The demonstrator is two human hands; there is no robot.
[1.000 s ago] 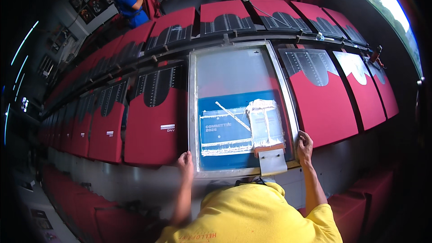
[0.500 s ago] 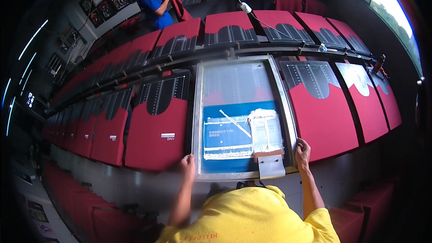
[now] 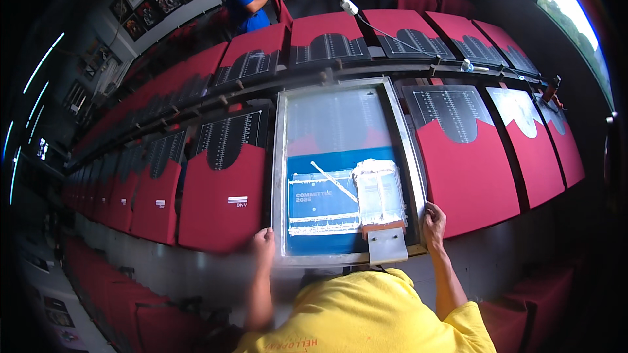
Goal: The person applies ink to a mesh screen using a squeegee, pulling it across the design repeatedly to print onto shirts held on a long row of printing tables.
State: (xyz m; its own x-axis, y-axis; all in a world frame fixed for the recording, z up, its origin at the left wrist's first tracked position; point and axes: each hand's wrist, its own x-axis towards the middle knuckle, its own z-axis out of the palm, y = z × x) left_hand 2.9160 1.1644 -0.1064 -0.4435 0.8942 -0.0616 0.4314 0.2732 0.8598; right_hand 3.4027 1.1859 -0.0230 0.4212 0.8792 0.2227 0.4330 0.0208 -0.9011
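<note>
A silk-screen printing frame (image 3: 280, 157) with a pale metal rim lies over one of the shirt boards in front of me. White ink (image 3: 314, 223) is smeared across its blue stencil. A squeegee (image 3: 387, 246) with a brownish blade and grey metal handle rests inside, by the near right corner; white ink lies just beyond its blade. My left hand (image 3: 263, 246) is closed at the near left edge of the rim, fingertips against it and slightly blurred. On the opposite side my right hand (image 3: 434, 224) grips the near right edge. Part of each hand's fingers is hidden.
Red fabric pieces on dark boards flank the frame, including a printed one (image 3: 222, 202) at left and a plain one (image 3: 468, 176) at right. Beyond a dark rail runs another row of boards. A cable with a white connector (image 3: 349, 6) hangs above. A person in blue (image 3: 241, 0) handles red cloth.
The printing frame and both hands appear a little farther left; the surrounding boards also shift slightly in view. Both hands stay at the rim. The person in blue appears farther right, still handling red cloth.
</note>
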